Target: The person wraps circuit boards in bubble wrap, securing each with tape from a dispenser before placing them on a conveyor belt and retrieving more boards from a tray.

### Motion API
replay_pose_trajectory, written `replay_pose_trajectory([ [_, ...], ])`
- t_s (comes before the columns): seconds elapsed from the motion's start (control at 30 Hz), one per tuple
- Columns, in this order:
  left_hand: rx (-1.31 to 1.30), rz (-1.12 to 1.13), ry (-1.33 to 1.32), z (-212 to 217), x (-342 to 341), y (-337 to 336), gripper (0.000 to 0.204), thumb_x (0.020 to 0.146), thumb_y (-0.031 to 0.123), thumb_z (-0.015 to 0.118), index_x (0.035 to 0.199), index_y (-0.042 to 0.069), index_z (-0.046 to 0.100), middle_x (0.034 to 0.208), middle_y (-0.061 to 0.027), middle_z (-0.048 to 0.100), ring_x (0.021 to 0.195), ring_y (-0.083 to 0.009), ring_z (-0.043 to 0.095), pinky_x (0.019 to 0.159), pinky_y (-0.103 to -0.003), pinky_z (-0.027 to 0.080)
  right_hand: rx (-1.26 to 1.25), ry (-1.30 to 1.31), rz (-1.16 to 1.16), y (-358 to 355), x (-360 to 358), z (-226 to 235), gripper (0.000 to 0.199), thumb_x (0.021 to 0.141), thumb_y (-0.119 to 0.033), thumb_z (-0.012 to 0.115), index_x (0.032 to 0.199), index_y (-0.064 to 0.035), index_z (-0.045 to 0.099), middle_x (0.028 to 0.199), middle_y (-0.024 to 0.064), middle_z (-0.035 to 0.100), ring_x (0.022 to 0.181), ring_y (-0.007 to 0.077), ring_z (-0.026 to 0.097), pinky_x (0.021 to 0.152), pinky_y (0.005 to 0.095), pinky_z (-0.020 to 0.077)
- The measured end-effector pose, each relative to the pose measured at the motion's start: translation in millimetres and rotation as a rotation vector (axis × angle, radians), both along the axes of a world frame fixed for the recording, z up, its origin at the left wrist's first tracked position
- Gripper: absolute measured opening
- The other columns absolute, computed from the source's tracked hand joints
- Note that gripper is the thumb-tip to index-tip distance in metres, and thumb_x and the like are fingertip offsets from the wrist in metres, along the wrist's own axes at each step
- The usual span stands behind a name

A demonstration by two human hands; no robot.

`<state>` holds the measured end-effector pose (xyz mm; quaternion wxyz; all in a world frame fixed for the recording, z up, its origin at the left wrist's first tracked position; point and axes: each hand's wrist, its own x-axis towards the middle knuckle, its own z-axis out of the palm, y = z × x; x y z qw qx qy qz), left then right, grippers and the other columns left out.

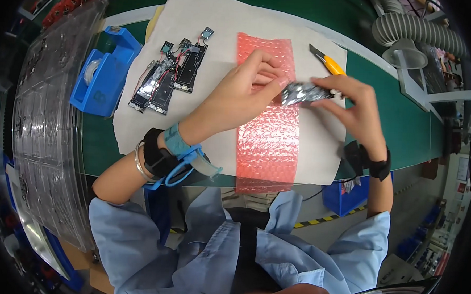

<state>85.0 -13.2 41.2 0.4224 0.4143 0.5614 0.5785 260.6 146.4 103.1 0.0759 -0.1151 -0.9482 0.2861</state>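
Note:
A dark, shiny circuit board (304, 93) is held tilted between my two hands, above a strip of pink bubble wrap (268, 140). My right hand (352, 100) pinches its right end between thumb and fingers. At the board's left end, my left hand (251, 92) has curled fingers, with the thumb against that end. Several more circuit boards (164, 82) with thin red wires lie overlapping to the left, on a white sheet (209, 140). Just beyond my right hand lies a yellow utility knife (330, 64).
A blue tape dispenser (101, 81) stands left of the sheet, beside stacked clear plastic trays (48, 116). Far right, a grey flexible duct (412, 34) ends in a hood over the green tabletop (401, 132). Below the table's near edge sits a blue bin (347, 198).

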Motion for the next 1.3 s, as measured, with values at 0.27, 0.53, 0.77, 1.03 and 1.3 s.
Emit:
replay_pose_trajectory([
  [0.27,0.011,-0.116,1.332,1.2,27.7,-39.7,0.044,0.084,0.02,0.06,0.121,-0.003,0.052,0.12,-0.0209,0.05,0.117,-0.038,0.047,0.101,-0.043,0.038,0.065,0.206,-0.153,14.8,-11.8,4.1,0.033,0.075,-0.01,0.077,0.106,-0.0023,0.07,0.1,0.0127,0.07,0.083,0.0241,0.065,0.077,0.0287,0.0498],
  [0.53,-0.238,-0.225,1.758,30.9,85.8,-56.9,0.053,0.081,0.029,0.063,0.121,-0.005,0.053,0.124,-0.019,0.05,0.115,-0.0371,0.049,0.097,-0.038,0.04,-0.005,0.063,0.039,-5.5,-47.3,-30.3,0.035,0.074,-0.011,0.078,0.107,-0.0036,0.07,0.1,0.0104,0.069,0.085,0.0188,0.063,0.079,0.0291,0.0486],
  [0.77,-0.266,-0.303,1.538,35.2,60.5,-46.9,0.052,0.08,0.034,0.063,0.115,-0.004,0.058,0.124,-0.0173,0.051,0.119,-0.0321,0.046,0.099,-0.039,0.039,-0.138,0.009,0.044,-1.8,-50.7,-38.5,0.037,0.073,-0.01,0.079,0.109,-0.0069,0.071,0.096,0.0061,0.062,0.078,0.0165,0.056,0.071,0.0286,0.0467],
  [1.03,-0.3,-0.311,1.768,29.7,57.5,-47.6,0.055,0.081,0.038,0.063,0.116,-0.005,0.058,0.126,-0.018,0.05,0.124,-0.0322,0.041,0.104,-0.042,0.034,-0.191,-0.122,0.084,-4.0,-48.8,-32.7,0.042,0.072,-0.011,0.079,0.113,-0.0091,0.07,0.099,0.0045,0.059,0.084,0.0169,0.055,0.074,0.029,0.0462],
  [1.3,-0.367,-0.177,1.694,24.4,57.2,-46.2,0.061,0.083,0.045,0.063,0.122,0.0,0.054,0.137,-0.0242,0.043,0.133,-0.0377,0.034,0.108,-0.051,0.03,-0.006,-0.024,0.213,-0.8,-48.3,-36.0,0.044,0.071,-0.011,0.078,0.115,-0.01,0.07,0.102,0.0071,0.06,0.091,0.0229,0.057,0.078,0.0315,0.0469],
])
